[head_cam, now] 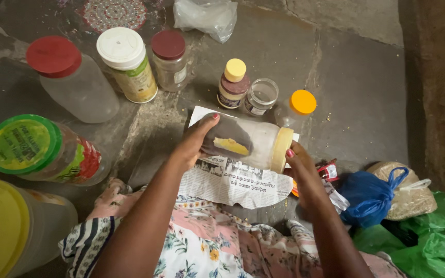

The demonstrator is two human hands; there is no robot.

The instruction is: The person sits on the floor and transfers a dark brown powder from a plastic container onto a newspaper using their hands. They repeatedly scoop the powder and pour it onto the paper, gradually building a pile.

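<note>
at frame centre the left hand (194,141) wraps a sideways plastic jar (245,141), its contents murky, while the right hand (297,162) fingers clasp the jar's cream lid (281,149) above a newspaper (235,180).

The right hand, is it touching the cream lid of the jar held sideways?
Touching. The head view shows the right hand with its fingers pressed against the cream lid of the jar.

Dark grey stone floor (356,77), slabs uneven, pale joint lines between them. Crumbs scattered over floor at right. Rough brownish wall (441,77) along right edge. Chalk-like round pattern (114,13) on floor at top left. Light dim, soft, shadows faint.
</note>
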